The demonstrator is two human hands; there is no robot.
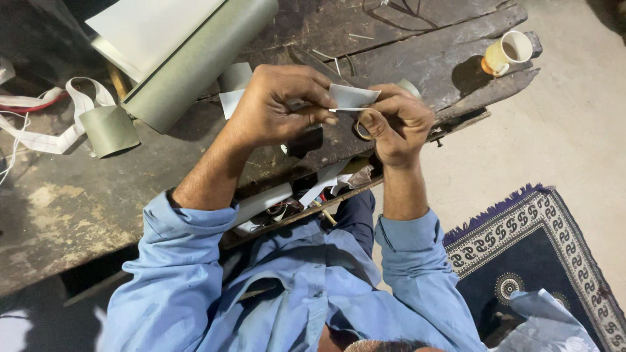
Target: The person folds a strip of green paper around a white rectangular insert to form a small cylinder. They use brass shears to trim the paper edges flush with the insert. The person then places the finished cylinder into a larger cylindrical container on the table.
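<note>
Worn dark wooden table [98, 202]: the near edge runs just beside the person's lap, with open floor beyond its right end. Left hand [270, 107] and right hand [398, 124], both raised above that near edge, pinch a small pale sheet [352, 96] between closed fingers. Green roll [195, 62] lies toward the far-left corner; a cup [508, 51] stands at the far-right corner; a patterned rug [521, 254] covers the floor.

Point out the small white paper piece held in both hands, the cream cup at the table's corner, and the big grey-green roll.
small white paper piece [352, 96], head view, its flat middle.
cream cup [508, 51], head view, its side wall.
big grey-green roll [202, 62], head view, mid-length.
</note>
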